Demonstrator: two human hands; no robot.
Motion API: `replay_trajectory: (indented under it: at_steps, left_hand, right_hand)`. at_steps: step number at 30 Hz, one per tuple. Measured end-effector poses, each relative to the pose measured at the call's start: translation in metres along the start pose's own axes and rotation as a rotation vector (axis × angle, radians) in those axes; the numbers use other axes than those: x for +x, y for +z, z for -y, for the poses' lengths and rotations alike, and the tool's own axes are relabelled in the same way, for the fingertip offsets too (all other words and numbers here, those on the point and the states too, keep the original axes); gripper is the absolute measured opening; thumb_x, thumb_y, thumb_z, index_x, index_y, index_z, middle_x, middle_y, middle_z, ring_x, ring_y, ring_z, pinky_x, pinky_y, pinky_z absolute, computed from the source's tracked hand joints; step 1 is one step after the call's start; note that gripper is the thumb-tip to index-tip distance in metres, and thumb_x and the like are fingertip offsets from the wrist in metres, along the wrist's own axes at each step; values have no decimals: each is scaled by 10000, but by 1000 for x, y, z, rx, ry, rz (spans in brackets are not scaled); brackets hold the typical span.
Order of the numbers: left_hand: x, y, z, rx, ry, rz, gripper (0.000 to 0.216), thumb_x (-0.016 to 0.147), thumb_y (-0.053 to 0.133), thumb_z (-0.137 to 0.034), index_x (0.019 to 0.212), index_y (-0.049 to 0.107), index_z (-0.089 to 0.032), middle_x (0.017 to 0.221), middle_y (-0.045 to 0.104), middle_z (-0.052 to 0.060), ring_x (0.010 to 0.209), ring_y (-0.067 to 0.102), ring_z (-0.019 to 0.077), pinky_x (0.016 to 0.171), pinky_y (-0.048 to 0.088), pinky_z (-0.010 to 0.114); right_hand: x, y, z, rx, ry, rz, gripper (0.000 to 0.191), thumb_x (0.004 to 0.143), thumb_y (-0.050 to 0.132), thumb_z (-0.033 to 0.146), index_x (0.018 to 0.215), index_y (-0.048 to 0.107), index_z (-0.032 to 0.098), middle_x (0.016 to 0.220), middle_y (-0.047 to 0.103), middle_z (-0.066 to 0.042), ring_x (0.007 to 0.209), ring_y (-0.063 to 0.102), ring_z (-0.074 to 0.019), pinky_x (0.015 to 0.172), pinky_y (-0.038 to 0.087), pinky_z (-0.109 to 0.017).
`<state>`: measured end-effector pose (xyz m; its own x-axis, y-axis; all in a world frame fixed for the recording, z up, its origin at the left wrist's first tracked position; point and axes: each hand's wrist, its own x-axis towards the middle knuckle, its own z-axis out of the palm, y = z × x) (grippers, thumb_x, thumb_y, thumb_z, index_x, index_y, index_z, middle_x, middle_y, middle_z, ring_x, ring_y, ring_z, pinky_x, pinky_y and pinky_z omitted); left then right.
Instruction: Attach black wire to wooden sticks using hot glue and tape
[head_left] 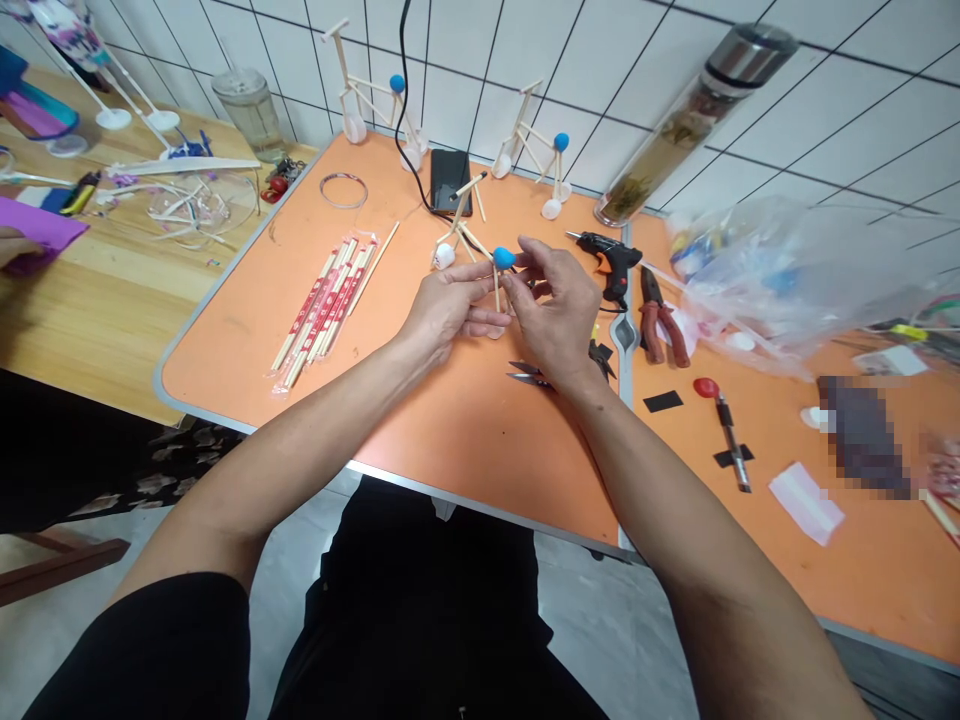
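Orange table point(315, 400), tiled wall behind. Stick frame with blue ball point(503, 258) dead centre between hands, sticks upright-ish. Left hand point(448, 310) and right hand point(556, 305) both pinching it, equally near.

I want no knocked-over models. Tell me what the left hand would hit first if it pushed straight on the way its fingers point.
The left hand points right, toward the right hand, so its fingers would meet the stick model with the blue ball held between them, then the right hand. Depth is hard to judge.
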<state>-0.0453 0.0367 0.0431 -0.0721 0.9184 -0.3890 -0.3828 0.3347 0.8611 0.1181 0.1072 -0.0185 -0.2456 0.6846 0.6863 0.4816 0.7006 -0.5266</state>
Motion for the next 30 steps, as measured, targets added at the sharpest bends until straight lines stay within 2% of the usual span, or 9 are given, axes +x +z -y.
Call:
replay_trajectory:
  at_steps: [8,13,18,27,30]
  left_hand:
    - [0,0,0,16,21,0,444,1021,741,-191,1459,803,-229,1302,877,112,677,841,146,502,553,180]
    - [0,1,1,2,16,-12,402,1032,745,-192,1426,815,-232,1310,872,104,669,833,135,500,547,174]
    - [-3,1,-1,16,-7,1,449,1034,745,-209,1478,794,-256,1238,886,101,820,883,174,537,560,146]
    - [-4,2,-3,36,7,-12,375,1072,687,-187,1431,794,-196,1201,885,105,760,865,160,525,549,168]
    - [-2,2,-1,49,9,-19,383,1061,703,-196,1433,796,-210,1160,888,96,838,881,192,560,580,189]
  right_hand:
    - [-1,-5,6,-35,-59,43,380,1150,609,470,1473,780,370,1346,803,-105,1245,774,-308,1050,692,-542]
    - [-1,-3,4,3,-93,58,367,1171,570,463,1435,807,370,1344,798,-114,1294,769,-316,1153,644,-577]
    - [-1,-1,-1,21,-97,52,350,1173,583,469,1417,819,382,1327,806,-103,1279,779,-309,1145,647,-552]
    - [1,2,0,-1,-61,17,343,1167,593,474,1364,849,359,1273,833,-107,1214,804,-310,1105,673,-570]
    - [2,3,0,-4,-51,7,315,1154,615,477,1321,862,375,1253,841,-100,1189,810,-310,1090,683,-569]
